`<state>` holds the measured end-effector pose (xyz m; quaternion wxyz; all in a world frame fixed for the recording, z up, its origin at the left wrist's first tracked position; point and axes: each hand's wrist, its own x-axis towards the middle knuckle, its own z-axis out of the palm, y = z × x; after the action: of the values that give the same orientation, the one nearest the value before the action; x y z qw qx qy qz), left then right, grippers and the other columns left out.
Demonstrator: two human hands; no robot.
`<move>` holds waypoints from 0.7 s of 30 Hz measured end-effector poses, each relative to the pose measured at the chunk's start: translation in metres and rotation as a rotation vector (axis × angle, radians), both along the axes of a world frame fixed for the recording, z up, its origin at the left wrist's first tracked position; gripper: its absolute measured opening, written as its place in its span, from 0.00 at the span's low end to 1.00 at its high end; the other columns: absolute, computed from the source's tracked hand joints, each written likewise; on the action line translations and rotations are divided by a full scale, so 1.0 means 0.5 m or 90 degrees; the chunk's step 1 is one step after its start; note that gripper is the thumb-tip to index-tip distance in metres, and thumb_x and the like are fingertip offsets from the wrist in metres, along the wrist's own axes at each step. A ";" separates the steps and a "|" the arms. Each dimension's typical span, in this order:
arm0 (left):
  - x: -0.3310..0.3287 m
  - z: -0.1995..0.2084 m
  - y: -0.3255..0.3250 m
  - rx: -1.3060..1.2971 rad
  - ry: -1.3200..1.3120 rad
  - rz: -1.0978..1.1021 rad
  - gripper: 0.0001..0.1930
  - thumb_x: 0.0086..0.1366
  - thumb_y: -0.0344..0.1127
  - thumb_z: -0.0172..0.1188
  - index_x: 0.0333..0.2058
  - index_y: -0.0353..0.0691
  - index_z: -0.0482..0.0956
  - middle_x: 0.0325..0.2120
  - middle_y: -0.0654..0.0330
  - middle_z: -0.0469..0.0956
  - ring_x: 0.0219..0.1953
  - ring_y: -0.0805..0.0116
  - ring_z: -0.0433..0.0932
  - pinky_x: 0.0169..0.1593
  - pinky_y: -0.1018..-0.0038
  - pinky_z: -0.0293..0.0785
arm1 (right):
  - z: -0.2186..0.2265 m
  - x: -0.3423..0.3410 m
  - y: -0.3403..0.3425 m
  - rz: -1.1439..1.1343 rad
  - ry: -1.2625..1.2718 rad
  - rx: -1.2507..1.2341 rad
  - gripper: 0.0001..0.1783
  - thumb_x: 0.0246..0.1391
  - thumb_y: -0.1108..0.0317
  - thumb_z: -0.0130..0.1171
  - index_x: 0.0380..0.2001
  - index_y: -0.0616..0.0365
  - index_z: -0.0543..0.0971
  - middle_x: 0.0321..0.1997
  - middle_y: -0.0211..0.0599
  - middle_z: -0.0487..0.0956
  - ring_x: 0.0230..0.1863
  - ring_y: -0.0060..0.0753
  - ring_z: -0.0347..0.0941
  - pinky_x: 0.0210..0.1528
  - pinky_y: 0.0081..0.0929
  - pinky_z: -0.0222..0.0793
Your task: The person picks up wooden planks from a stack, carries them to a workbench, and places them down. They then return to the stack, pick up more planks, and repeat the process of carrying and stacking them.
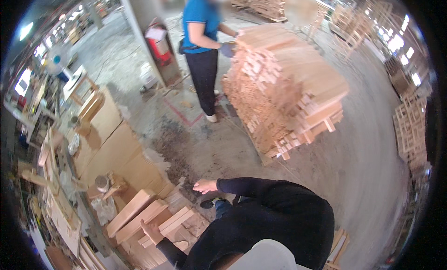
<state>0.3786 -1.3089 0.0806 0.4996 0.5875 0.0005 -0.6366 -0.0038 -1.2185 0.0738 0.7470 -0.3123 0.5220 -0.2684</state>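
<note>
A bump from the left hand (152,231), grip unclear, could push pale rectangular wooden beams (142,219) off the cardboard-covered bench (132,151)'s right edge, the right hand (206,186) being empty.

At seven o'clock the left hand (151,231) is over pale timber pieces (131,211) on a cardboard-covered counter (138,151); whether it grips one is hard to tell. Nearer six, the right hand (205,186) is bare, fingers loosely bent. A large wood stack (298,51) stands at two o'clock, a blue-shirted co-worker (201,37) beside it towards twelve; a red fire extinguisher (160,50) shows at eleven.
</note>
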 end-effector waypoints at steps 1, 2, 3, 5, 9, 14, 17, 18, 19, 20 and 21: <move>-0.071 0.052 0.030 -0.077 -0.041 -0.060 0.38 0.51 0.46 0.54 0.54 0.34 0.48 0.52 0.51 0.53 0.53 0.58 0.55 0.52 0.57 0.55 | 0.000 -0.054 0.045 -0.066 -0.031 0.005 0.19 0.50 0.59 0.47 0.44 0.55 0.67 0.43 0.31 0.68 0.43 0.27 0.65 0.45 0.32 0.64; -0.130 0.047 0.031 -0.108 -0.129 -0.083 0.35 0.52 0.45 0.54 0.53 0.34 0.51 0.49 0.51 0.56 0.51 0.58 0.58 0.51 0.58 0.56 | 0.000 -0.110 0.095 -0.132 -0.062 0.010 0.19 0.50 0.58 0.47 0.44 0.56 0.67 0.43 0.33 0.69 0.43 0.27 0.65 0.45 0.31 0.64; -0.169 0.036 0.051 -0.140 -0.221 -0.092 0.32 0.52 0.44 0.53 0.51 0.34 0.54 0.47 0.51 0.60 0.49 0.59 0.60 0.50 0.60 0.57 | 0.014 -0.162 0.148 -0.199 -0.108 0.012 0.22 0.50 0.57 0.48 0.46 0.57 0.65 0.44 0.35 0.69 0.44 0.29 0.65 0.46 0.30 0.63; -0.282 0.026 0.084 -0.209 -0.301 -0.123 0.25 0.53 0.40 0.52 0.48 0.34 0.60 0.40 0.55 0.65 0.42 0.63 0.64 0.46 0.66 0.60 | 0.023 -0.258 0.267 -0.301 -0.172 -0.031 0.25 0.49 0.56 0.50 0.48 0.58 0.63 0.47 0.38 0.68 0.46 0.30 0.65 0.47 0.27 0.63; -0.570 0.074 0.222 -0.319 -0.529 -0.518 0.19 0.51 0.34 0.54 0.42 0.33 0.68 0.28 0.63 0.71 0.28 0.72 0.67 0.34 0.76 0.66 | -0.003 -0.383 0.548 -0.516 -0.154 0.017 0.23 0.50 0.55 0.49 0.47 0.55 0.64 0.44 0.34 0.70 0.43 0.27 0.67 0.43 0.25 0.64; -0.839 0.011 0.358 -0.452 -0.521 -0.965 0.22 0.48 0.39 0.56 0.42 0.36 0.70 0.34 0.52 0.74 0.36 0.63 0.73 0.39 0.74 0.68 | 0.018 -0.449 0.837 -0.747 -0.134 0.094 0.18 0.49 0.58 0.51 0.42 0.53 0.67 0.39 0.32 0.72 0.39 0.26 0.68 0.39 0.24 0.65; -0.979 0.069 0.452 -0.571 -0.459 -1.287 0.21 0.48 0.44 0.54 0.40 0.39 0.71 0.34 0.49 0.74 0.37 0.57 0.73 0.40 0.70 0.68 | 0.011 -0.443 0.966 -0.914 -0.151 0.131 0.18 0.49 0.60 0.51 0.43 0.53 0.67 0.41 0.34 0.72 0.41 0.29 0.68 0.42 0.27 0.65; -1.023 0.103 0.486 -0.647 -0.451 -1.385 0.21 0.48 0.45 0.54 0.39 0.40 0.72 0.33 0.49 0.74 0.36 0.55 0.73 0.40 0.69 0.68 | -0.006 -0.438 1.005 -0.947 -0.167 0.118 0.18 0.49 0.60 0.51 0.44 0.54 0.66 0.41 0.34 0.72 0.42 0.30 0.68 0.42 0.28 0.65; -1.045 0.043 0.496 -0.729 -0.501 -1.442 0.19 0.49 0.44 0.52 0.37 0.39 0.72 0.32 0.48 0.74 0.34 0.54 0.73 0.37 0.68 0.68 | -0.015 -0.447 1.027 -0.965 -0.180 0.105 0.19 0.49 0.61 0.51 0.44 0.54 0.66 0.42 0.35 0.72 0.43 0.30 0.68 0.43 0.29 0.65; -1.063 -0.074 0.493 -0.810 -0.557 -1.496 0.17 0.50 0.43 0.51 0.35 0.38 0.73 0.30 0.48 0.73 0.32 0.54 0.73 0.35 0.67 0.68 | -0.018 -0.457 1.042 -0.990 -0.185 0.102 0.20 0.49 0.61 0.52 0.45 0.54 0.65 0.42 0.35 0.72 0.43 0.31 0.68 0.43 0.29 0.65; -1.105 -0.173 0.498 -0.901 -0.599 -1.565 0.15 0.51 0.42 0.49 0.33 0.36 0.73 0.29 0.47 0.73 0.31 0.53 0.72 0.33 0.66 0.67 | -0.023 -0.460 1.066 -1.034 -0.190 0.107 0.20 0.49 0.61 0.52 0.45 0.54 0.65 0.42 0.36 0.72 0.44 0.32 0.68 0.44 0.29 0.65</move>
<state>-0.1737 -1.0600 -0.0060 -0.2065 0.0092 -0.9391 -0.2745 -0.2338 -0.6853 0.0623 0.4031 0.2578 0.4985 -0.7228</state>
